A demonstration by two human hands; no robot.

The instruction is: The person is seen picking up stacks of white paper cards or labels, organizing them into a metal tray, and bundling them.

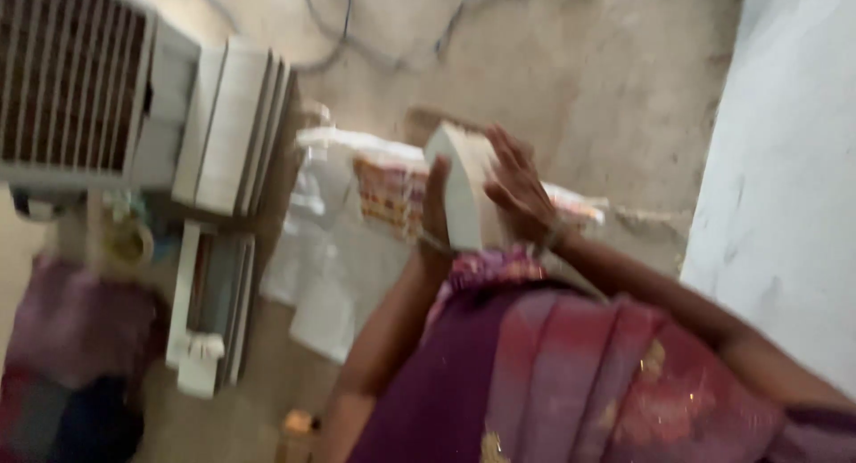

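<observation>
Near the centre of the frame, slightly above the middle, we hold a pale rectangular block (465, 191) between our two palms, its narrow face turned toward us and its top corner tilted to the upper left. Our left hand (435, 209) lies flat against the block's left face, fingers straight and together, pointing up. Our right hand (517, 191) presses on the right face with the fingers spread and stretched upward, so the block is clamped between open palms rather than wrapped by curled fingers. A thin thread or band circles each wrist, just below the block. Both forearms run down toward the lower middle and lower right of the frame, over a purple and reddish cloth (571, 374) with small gold patches that fills the bottom centre. Just behind the block, a little to its left, we see a soft package with an orange and yellow pattern (390, 194), lying on whitish plastic bags (321, 276) that spread down toward the middle of the frame. In the upper left stands a white box with a dark slatted grille (76, 79), and white flat panels (234, 124) lean beside it; more white panels (212, 302) sit below them. The ground (588, 79) across the top is bare, dusty grey with loose cables. A pale wall (785, 186) fills the right edge. The whole view is motion-blurred.
</observation>
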